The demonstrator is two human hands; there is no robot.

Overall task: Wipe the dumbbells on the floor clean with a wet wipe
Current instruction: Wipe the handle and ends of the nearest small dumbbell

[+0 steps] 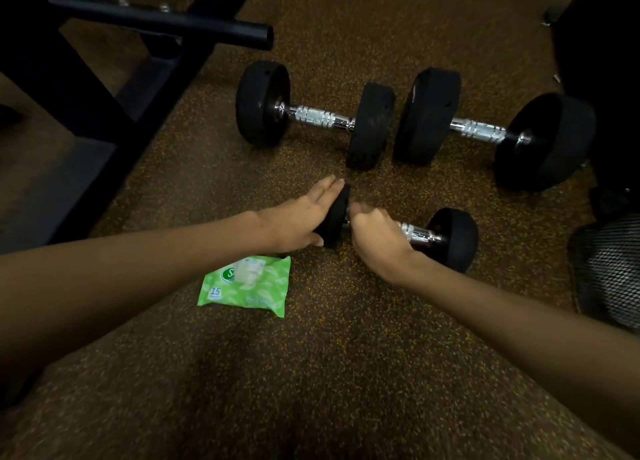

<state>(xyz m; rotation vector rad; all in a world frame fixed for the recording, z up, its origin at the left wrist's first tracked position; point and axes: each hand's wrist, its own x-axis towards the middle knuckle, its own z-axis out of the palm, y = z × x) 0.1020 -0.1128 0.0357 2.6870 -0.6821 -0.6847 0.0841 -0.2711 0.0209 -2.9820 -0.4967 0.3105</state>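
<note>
Three dumbbells lay on the speckled rubber floor (pixel 311 373), and one green pack of wet wipes (pixel 246 285) lay flat just below the left wrist, partly tucked under the forearm. Far out to the left of the left hand stood a black metal frame (pixel 104 89) with one round bar (pixel 156 21) jutting toward the middle. The left hand (pixel 298 222) was flat and unclenched, its palm pressed against the outer face of the near weight of the small dumbbell (pixel 450 239), fingers pointing away from the person. Just to its right, the right hand (pixel 375 238) was curled closed over the chrome handle of that same small dumbbell, next to the weight the left hand touched; whether a wipe sat inside the fist could not be told. The other weight of this dumbbell stood just beyond the right wrist. Above both hands, farther from the person, two larger dumbbells lay end to end: the left large dumbbell (pixel 318 115) above the left fingertips, and the right large dumbbell (pixel 481 130) above and to the right of the right hand, their inner weights nearly touching. At the far right, past the right forearm, one dark mesh object (pixel 609 269) sat at the edge.
</note>
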